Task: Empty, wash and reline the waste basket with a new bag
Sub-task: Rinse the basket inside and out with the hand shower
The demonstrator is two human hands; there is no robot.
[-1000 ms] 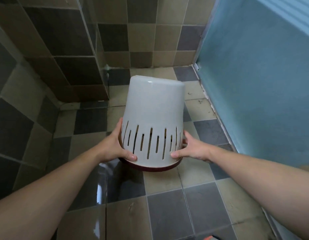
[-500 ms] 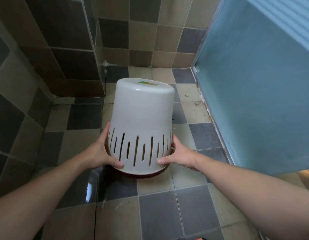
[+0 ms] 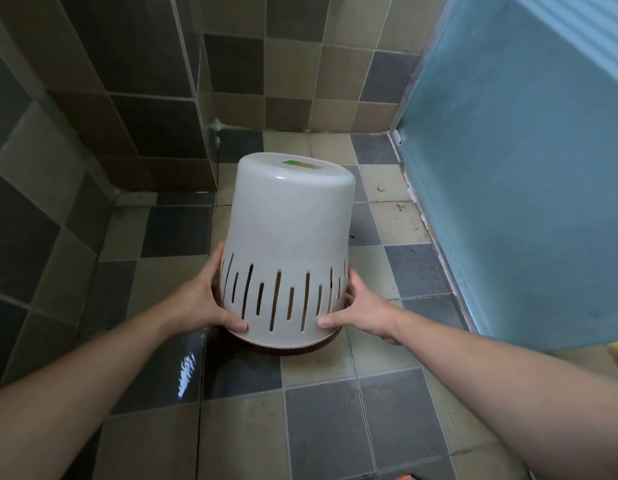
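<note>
Nearby, tiled walls (image 3: pixel 134 74), blue door (image 3: pixel 515 188).

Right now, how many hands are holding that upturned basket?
2. The left hand grips the basket at its left side near the rim; the right hand grips the right side. Fingers behind the basket are hidden.

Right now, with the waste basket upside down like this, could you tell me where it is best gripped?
Grip the waste basket near its dark rim, on the slotted band, from opposite sides, as the left hand and right hand do. It is widest there, and the smooth body above tapers, so hands would likely slip.
</note>
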